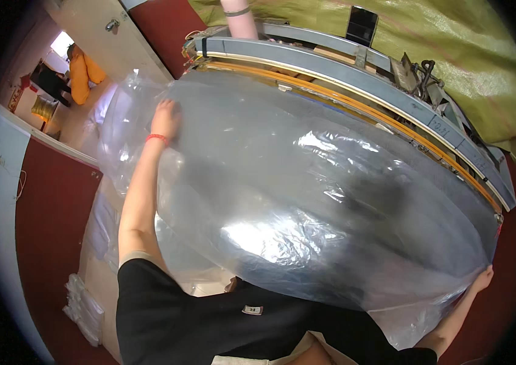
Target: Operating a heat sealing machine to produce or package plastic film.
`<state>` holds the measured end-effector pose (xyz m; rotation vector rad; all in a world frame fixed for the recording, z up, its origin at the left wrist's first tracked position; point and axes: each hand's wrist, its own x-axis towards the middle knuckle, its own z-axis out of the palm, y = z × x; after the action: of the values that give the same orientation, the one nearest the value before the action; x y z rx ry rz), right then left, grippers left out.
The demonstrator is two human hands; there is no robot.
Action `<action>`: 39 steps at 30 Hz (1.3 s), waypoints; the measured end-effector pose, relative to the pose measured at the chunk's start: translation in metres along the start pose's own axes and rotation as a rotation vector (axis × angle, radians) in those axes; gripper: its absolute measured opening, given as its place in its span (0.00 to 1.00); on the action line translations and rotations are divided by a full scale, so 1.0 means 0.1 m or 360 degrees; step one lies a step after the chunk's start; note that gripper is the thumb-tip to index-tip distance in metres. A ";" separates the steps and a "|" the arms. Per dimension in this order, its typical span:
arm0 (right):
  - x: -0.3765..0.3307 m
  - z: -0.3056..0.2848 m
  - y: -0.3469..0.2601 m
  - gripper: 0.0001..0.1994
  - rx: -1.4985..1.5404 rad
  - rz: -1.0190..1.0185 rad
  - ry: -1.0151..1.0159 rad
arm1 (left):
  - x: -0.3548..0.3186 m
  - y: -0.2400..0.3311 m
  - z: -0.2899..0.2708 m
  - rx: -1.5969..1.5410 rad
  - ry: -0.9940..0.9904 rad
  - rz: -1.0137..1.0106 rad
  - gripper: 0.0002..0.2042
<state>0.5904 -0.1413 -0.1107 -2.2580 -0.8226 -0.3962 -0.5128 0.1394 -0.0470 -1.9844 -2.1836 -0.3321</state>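
- Clearly, we are pinching a gathered corner of the clear plastic film (258,176) in our right hand (483,278), its fingers closing on the edge at the far right.
- We are resting our left hand (168,118), a red bracelet (157,138) at its wrist, on the film's upper left part; its fingers are bending, but we cannot tell whether they are gripping or only pressing.
- Between our hands, the film is lying in front of our body, both hands touching it, so neither is nearer. Its long axis is running slantwise from upper left to lower right, and a loose, crumpled end is hanging out to the left of our left hand.
- Just beyond the film, an orange strip (417,137) and a grey beam (477,159) are running roughly along that same axis; our left hand is lying nearer the beam's left end, our right hand well below its right end.
- As for writing, the beam is carrying a short row of dark marks near its right part, and our black shirt (172,310) is showing a small pale patch (252,310) too small for us to read.
- Farther out, a dark phone (361,26) is leaning against a green tarp (465,55), and a pink roll (241,21) is standing behind the beam.
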 end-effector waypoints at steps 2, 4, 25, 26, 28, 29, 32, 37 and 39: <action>0.08 0.11 -0.23 0.21 0.0047 0.0100 0.0019 | 0.08 0.30 -0.11 0.0007 -0.0160 0.0129 0.22; 0.12 0.16 -0.36 0.22 -0.0038 -0.0053 -0.0077 | 0.24 0.39 0.18 -0.0668 -0.0171 0.0286 0.23; -0.26 0.07 -1.51 0.16 -0.0674 0.0123 -0.0003 | -0.63 4.33 -0.63 -0.1970 -0.0701 0.0796 0.12; -0.27 0.04 -1.43 0.15 -0.0660 0.0122 -0.0002 | -0.95 4.73 -0.73 -0.1912 -0.1044 0.0915 0.12; -0.25 0.08 -1.45 0.15 -0.0593 0.0101 -0.0005 | -1.60 5.36 -0.92 -0.2143 -0.1750 0.1286 0.11; -0.25 0.12 -1.54 0.15 -0.0563 0.0132 -0.0033 | -1.87 5.54 -0.85 -0.2162 -0.2003 0.1317 0.12; -0.22 0.17 -1.58 0.14 -0.0545 0.0203 -0.0084 | -2.65 6.21 -0.71 -0.1989 -0.2553 0.1656 0.22; -0.18 0.12 -1.50 0.16 -0.0451 0.0320 -0.0132 | -3.37 6.54 -0.17 -0.1763 -0.1298 0.1779 0.27; -0.13 0.08 -1.47 0.16 -0.0427 0.0270 -0.0168 | -3.30 6.38 -0.10 -0.1502 -0.2506 0.1511 0.22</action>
<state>0.4844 -0.0592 -0.0489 -2.5948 -0.6552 -0.3259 0.1541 -0.1221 -0.0973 -4.4374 -0.7532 0.7557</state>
